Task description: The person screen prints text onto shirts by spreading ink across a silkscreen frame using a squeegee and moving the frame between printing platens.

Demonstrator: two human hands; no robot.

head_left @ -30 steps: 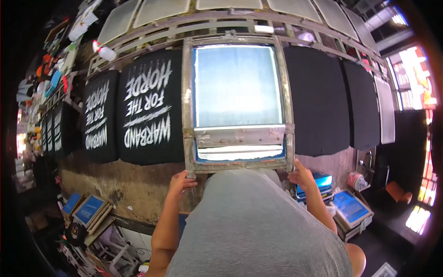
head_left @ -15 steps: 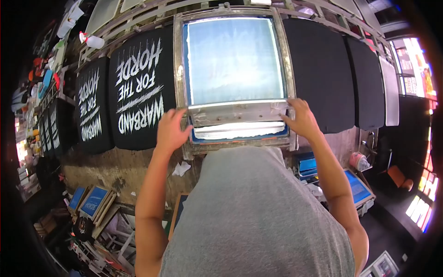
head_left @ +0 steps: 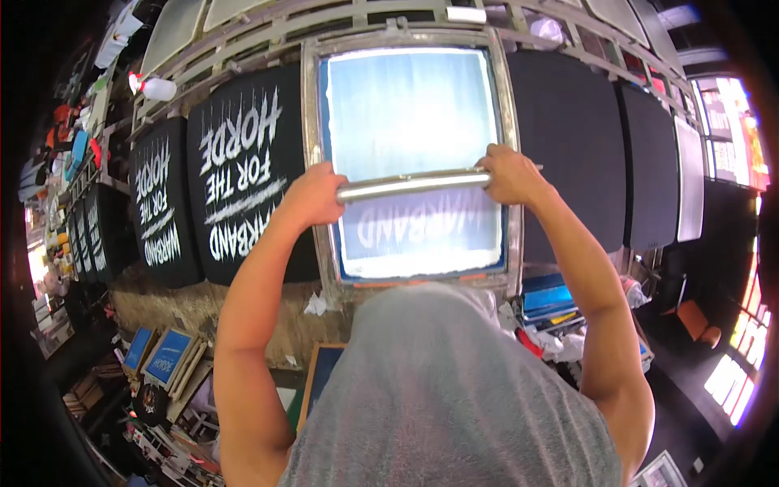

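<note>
In front of me lies a printing screen with a worn frame [head_left: 311, 105] and a pale, ink-covered mesh [head_left: 406, 89]. A long metal-handled squeegee [head_left: 412, 185] spans the mesh, roughly level. Its left end is gripped by my left hand [head_left: 315, 196], with the fingers closed round it. My right hand [head_left: 511, 176] is wrapped over the other end. Between the squeegee and my body, reversed "WARBAND" lettering [head_left: 422, 227] shows through the mesh. A band of white ink [head_left: 418, 266] runs along the near edge.
To the left are black shirts [head_left: 243, 146] printed in white with "WARBAND FOR THE HORDE". Plain black shirts [head_left: 568, 146] lie to the right. A spray bottle [head_left: 154, 87] stands on the far rail at left. Blue screens [head_left: 170, 353] lean below left, near a crumpled white scrap [head_left: 316, 303].
The squeegee has moved away from me, off the near edge toward the middle of the screen, and tilted. Both hands have closed on its ends. The lettering now shows behind it.
</note>
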